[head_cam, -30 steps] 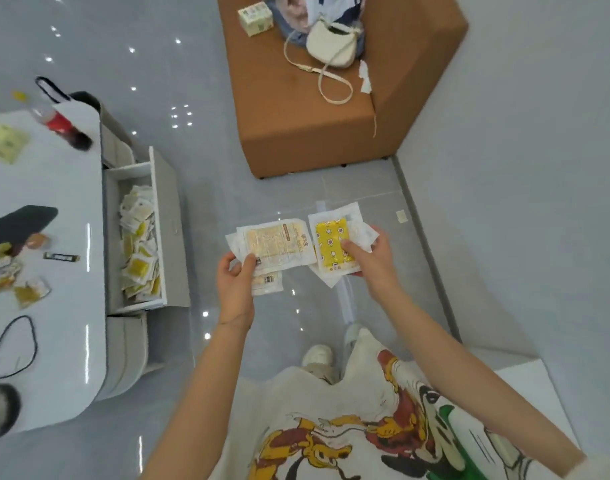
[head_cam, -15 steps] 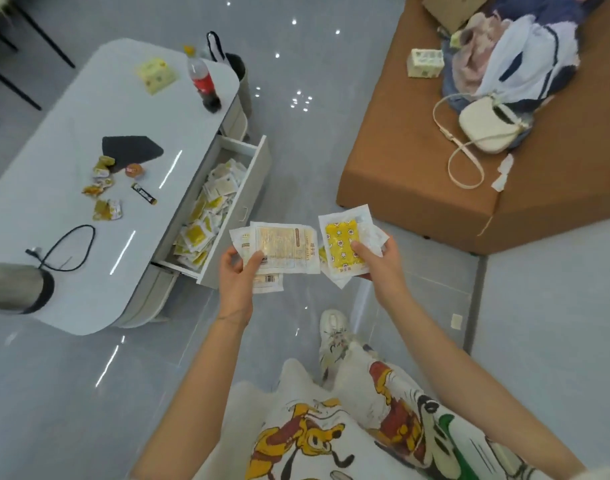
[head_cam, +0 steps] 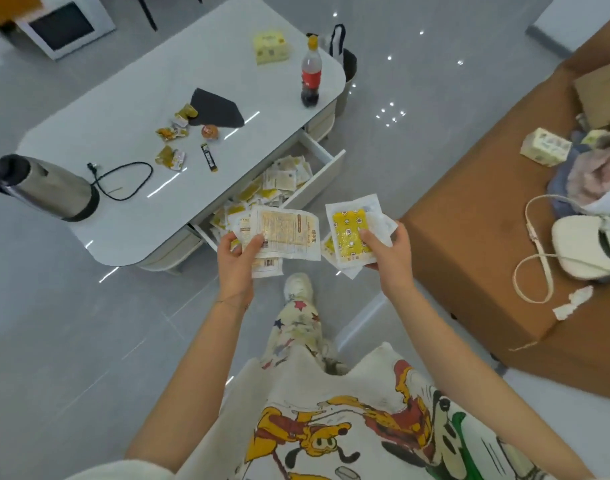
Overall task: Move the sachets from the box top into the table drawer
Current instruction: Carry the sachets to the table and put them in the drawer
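While I stand on the near side of the white table (head_cam: 116, 109), the head view shows my left hand (head_cam: 235, 270) pinching a fan of pale sachets (head_cam: 285, 233) at their left edge, thumb on top. My right hand (head_cam: 389, 258) pinches a yellow stack (head_cam: 348, 233) likewise. Both bundles hang just near of the open drawer (head_cam: 326, 174), which is heaped with more. They look light, floppy and slick, so I'd grip deep across the overlap.

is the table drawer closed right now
No, the table drawer is pulled out from the white table, with a heap of sachets lying inside it.
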Demonstrator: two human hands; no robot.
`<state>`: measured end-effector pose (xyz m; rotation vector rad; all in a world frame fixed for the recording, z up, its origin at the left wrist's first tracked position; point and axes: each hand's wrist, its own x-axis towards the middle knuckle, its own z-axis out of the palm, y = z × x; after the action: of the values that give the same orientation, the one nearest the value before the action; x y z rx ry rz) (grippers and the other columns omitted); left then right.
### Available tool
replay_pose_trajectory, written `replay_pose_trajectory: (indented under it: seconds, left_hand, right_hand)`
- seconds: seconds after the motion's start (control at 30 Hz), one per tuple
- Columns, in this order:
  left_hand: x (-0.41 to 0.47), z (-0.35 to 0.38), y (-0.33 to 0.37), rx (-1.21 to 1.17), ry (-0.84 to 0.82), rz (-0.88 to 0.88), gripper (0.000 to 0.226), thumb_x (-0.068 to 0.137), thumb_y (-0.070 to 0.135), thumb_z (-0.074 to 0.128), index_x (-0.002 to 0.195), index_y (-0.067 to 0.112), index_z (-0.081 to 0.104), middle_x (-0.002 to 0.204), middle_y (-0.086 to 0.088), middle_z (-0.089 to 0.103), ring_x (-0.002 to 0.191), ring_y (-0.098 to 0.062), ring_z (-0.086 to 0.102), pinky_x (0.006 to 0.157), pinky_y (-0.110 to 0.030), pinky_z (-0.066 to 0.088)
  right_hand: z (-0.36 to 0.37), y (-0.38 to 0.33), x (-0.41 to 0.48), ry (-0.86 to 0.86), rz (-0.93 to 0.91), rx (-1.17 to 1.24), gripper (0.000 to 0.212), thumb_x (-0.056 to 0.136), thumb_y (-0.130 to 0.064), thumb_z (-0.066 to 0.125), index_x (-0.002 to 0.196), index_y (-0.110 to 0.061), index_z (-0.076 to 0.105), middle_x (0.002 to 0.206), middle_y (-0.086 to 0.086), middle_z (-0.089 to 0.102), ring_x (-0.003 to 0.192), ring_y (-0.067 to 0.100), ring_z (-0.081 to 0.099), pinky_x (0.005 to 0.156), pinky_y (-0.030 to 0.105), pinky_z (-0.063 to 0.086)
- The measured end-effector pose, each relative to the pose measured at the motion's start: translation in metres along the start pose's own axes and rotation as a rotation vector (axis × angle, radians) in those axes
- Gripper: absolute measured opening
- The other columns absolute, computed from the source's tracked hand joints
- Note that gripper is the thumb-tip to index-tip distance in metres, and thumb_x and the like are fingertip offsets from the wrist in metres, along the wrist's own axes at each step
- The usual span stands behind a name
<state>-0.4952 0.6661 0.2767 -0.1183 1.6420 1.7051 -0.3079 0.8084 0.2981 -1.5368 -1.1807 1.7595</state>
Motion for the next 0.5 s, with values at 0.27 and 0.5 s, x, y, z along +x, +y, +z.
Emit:
replay_pose_trajectory:
  seconds: [0.27,0.5]
  left_hand:
    - [0.086,0.003,0.026,-0.106,0.101,0.002,0.028,0.087,0.004,0.065,0.106,0.011,0.046,0.099,-0.007,0.071,0.08,-0.016,0.071,0.064,-0.028,0.057]
    - [0.145,0.014,0.049,-0.124,0.188,-0.054,0.033,0.087,0.005,0.066,0.113,0.009,0.045,0.099,-0.006,0.071,0.081,-0.018,0.071,0.065,-0.031,0.059]
  right_hand:
    - [0.068,-0.044,0.088,-0.15,0.05,-0.103,0.038,0.086,-0.015,0.07,0.121,-0.019,0.056,0.106,0.0,0.069,0.085,0.014,0.071,0.064,0.027,0.059]
    - [0.115,-0.075,0.156,-0.202,0.086,-0.194,0.04,0.086,-0.014,0.07,0.123,-0.014,0.056,0.11,0.006,0.069,0.084,0.015,0.071,0.058,0.025,0.056]
